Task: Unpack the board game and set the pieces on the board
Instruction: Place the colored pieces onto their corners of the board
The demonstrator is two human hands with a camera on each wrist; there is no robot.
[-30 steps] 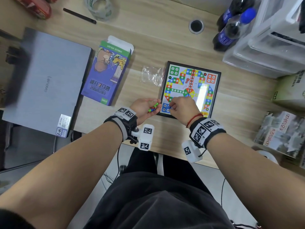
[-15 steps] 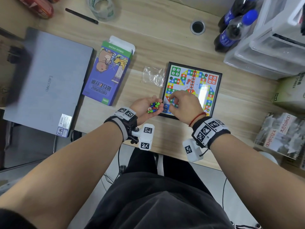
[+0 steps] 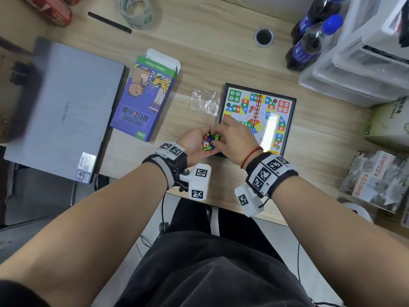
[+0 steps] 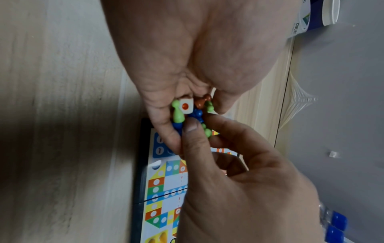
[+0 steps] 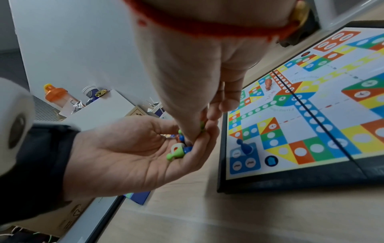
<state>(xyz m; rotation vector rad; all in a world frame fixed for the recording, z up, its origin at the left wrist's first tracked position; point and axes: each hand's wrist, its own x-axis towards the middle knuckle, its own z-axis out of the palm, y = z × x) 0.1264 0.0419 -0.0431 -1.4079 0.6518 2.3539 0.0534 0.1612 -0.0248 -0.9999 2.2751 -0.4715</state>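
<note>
your left hand (image 3: 194,141) cups green, blue and orange pawns (image 4: 188,115) and a die (image 4: 186,106) beside the ludo board (image 5: 290,179). your right hand (image 3: 234,138) fingers (image 4: 192,131) pinch into the pile; which pawn, you cannot tell.

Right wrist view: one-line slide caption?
Right hand picks pawns from cupped left hand beside the board.

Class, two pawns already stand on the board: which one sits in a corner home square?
The blue pawn, in the blue home square; the orange pawn stands out near the board's middle.
</note>
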